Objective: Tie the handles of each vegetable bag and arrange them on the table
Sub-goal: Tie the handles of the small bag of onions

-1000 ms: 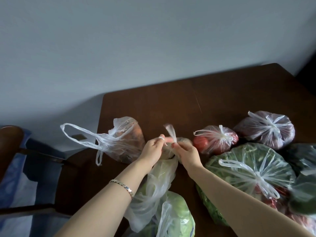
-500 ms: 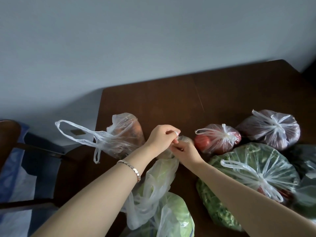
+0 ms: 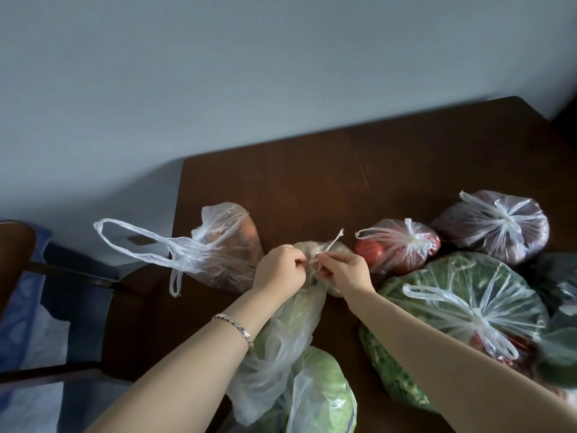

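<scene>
A small pale bag (image 3: 335, 250) sits mid-table between my hands. My left hand (image 3: 279, 270) and my right hand (image 3: 345, 270) each pinch one of its handles; one thin handle end sticks up to the right. To the left lies a carrot bag (image 3: 229, 245) with loose, untied handles hanging over the table edge. Knotted bags lie to the right: a tomato bag (image 3: 398, 246), a dark red bag (image 3: 496, 225) and a large greens bag (image 3: 459, 307). Two cabbage bags (image 3: 315, 392) lie under my left forearm.
The dark wooden table (image 3: 312, 182) meets a grey wall at the back and has bare surface behind the bags. A wooden chair (image 3: 18, 245) with blue fabric stands off the left edge. More dark green bags (image 3: 559, 339) crowd the right border.
My hands, close together over the small bag a moment ago, have drawn slightly apart, pulling its handles sideways. The upright handle tip seen a second ago now leans right.
</scene>
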`<act>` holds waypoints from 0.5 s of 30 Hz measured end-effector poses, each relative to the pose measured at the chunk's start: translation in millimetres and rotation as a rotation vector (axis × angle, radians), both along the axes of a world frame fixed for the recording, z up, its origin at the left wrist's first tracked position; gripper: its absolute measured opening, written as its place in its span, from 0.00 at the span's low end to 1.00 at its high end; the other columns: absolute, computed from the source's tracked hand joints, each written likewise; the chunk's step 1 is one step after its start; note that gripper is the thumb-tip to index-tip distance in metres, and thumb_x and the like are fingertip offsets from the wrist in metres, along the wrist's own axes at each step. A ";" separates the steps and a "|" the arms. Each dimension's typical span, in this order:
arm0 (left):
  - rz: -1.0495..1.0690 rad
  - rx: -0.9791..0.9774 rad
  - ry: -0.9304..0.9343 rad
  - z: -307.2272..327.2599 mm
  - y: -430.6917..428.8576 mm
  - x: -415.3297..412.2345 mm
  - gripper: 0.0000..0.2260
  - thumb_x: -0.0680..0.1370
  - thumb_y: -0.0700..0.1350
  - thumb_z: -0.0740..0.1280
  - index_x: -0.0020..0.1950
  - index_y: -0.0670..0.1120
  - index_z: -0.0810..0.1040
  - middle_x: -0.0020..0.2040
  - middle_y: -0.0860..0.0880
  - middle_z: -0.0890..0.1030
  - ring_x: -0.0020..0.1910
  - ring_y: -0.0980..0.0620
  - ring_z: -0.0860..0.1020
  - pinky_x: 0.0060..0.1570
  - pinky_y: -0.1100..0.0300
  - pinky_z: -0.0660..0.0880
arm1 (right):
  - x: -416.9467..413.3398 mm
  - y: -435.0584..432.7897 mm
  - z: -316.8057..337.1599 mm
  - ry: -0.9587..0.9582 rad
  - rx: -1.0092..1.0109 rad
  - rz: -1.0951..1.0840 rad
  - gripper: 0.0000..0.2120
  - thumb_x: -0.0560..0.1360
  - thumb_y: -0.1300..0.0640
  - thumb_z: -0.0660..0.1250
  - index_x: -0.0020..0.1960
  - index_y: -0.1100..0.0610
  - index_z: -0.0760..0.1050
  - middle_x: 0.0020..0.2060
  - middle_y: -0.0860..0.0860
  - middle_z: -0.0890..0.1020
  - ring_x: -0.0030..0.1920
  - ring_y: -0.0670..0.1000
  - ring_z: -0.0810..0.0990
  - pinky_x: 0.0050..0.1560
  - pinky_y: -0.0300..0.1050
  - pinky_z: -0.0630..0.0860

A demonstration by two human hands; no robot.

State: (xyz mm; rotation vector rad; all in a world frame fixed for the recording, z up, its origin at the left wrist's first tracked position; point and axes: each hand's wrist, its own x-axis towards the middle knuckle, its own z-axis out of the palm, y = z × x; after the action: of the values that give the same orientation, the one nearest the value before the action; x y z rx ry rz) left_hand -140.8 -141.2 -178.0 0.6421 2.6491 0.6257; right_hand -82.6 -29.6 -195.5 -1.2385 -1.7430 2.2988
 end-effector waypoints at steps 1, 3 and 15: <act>0.012 -0.034 0.001 1.1 0.6 0.3 0.12 0.74 0.39 0.61 0.51 0.47 0.83 0.51 0.51 0.81 0.51 0.49 0.78 0.47 0.58 0.75 | 0.0 -1.1 0.5 0.003 0.017 -0.007 0.07 0.73 0.66 0.66 0.38 0.63 0.79 0.27 0.53 0.77 0.22 0.40 0.74 0.26 0.29 0.73; 0.001 -0.079 -0.015 2.9 3.1 -0.8 0.12 0.74 0.39 0.61 0.50 0.48 0.82 0.52 0.51 0.81 0.51 0.49 0.77 0.47 0.57 0.75 | 0.6 -2.9 1.0 0.012 0.072 0.001 0.08 0.74 0.66 0.65 0.37 0.62 0.79 0.27 0.52 0.77 0.21 0.38 0.73 0.26 0.28 0.72; -0.069 0.061 -0.240 3.9 9.6 -6.7 0.08 0.76 0.45 0.66 0.43 0.45 0.84 0.41 0.46 0.82 0.41 0.49 0.77 0.44 0.53 0.74 | 3.4 0.4 -3.1 -0.023 0.115 0.038 0.04 0.74 0.62 0.67 0.41 0.60 0.78 0.29 0.53 0.78 0.21 0.39 0.74 0.23 0.29 0.70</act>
State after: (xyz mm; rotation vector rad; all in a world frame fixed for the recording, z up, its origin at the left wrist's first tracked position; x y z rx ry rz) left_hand -147.5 -131.6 -174.1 0.6299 2.3840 0.7177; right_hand -79.2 -29.3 -198.6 -1.2276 -1.8916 2.1770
